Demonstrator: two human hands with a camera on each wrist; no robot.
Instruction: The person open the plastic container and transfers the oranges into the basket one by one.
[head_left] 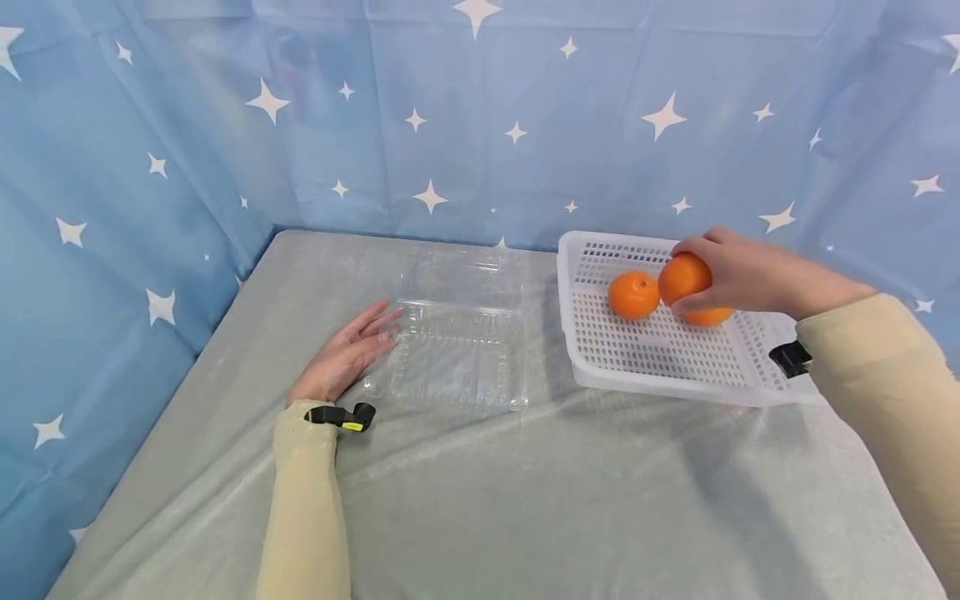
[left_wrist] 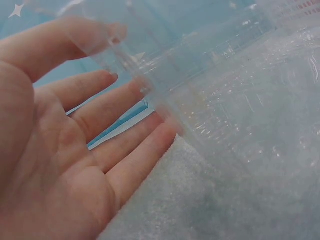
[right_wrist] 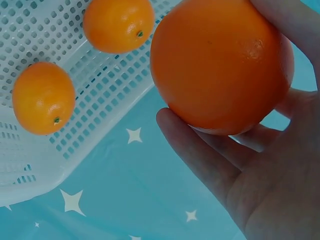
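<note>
My right hand (head_left: pixel 731 271) grips an orange (head_left: pixel 684 277) above the white basket (head_left: pixel 652 379); in the right wrist view the fingers and thumb wrap round this orange (right_wrist: pixel 222 65). Two more oranges lie in the basket: one at the left (head_left: pixel 633 295), the other (head_left: pixel 708 317) partly hidden beneath my hand. A clear plastic clamshell box (head_left: pixel 453 358) stands with its lid (head_left: pixel 465 279) folded back, away from me. My left hand (head_left: pixel 348 354) is at the box's left edge, fingers extended; in the left wrist view the fingertips (left_wrist: pixel 167 122) are right at the clear wall.
A grey cloth (head_left: pixel 480 500) covers the table. Behind and to the left hangs a blue curtain (head_left: pixel 510 83) with white stars. The basket stands at the right, near the table's back edge, with the clear box to its left.
</note>
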